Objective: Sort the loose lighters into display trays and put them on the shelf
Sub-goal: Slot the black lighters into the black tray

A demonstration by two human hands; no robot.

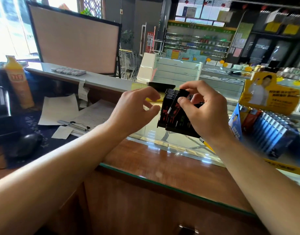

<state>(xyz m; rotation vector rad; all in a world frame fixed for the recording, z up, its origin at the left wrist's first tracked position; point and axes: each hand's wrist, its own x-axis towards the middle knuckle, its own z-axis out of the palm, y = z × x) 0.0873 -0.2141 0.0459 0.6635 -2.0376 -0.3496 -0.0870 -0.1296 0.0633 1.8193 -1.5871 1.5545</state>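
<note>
A black display tray [177,128] stands on the glass counter, packed with upright black lighters bearing red markings [165,110]. My right hand [205,112] pinches one black lighter [177,101] between thumb and fingers, tilted over the tray's rows. My left hand [135,107] hovers just left of the tray with loosely curled fingers and holds nothing. A second display box [271,131] with blue and silver lighters sits at the right, under a yellow printed header card [268,94].
The glass-topped wooden counter [162,160] runs across the front. Papers and pens [73,124], a computer mouse [27,145] and an orange bottle [18,80] lie on the lower desk at left. A framed board [74,39] stands behind.
</note>
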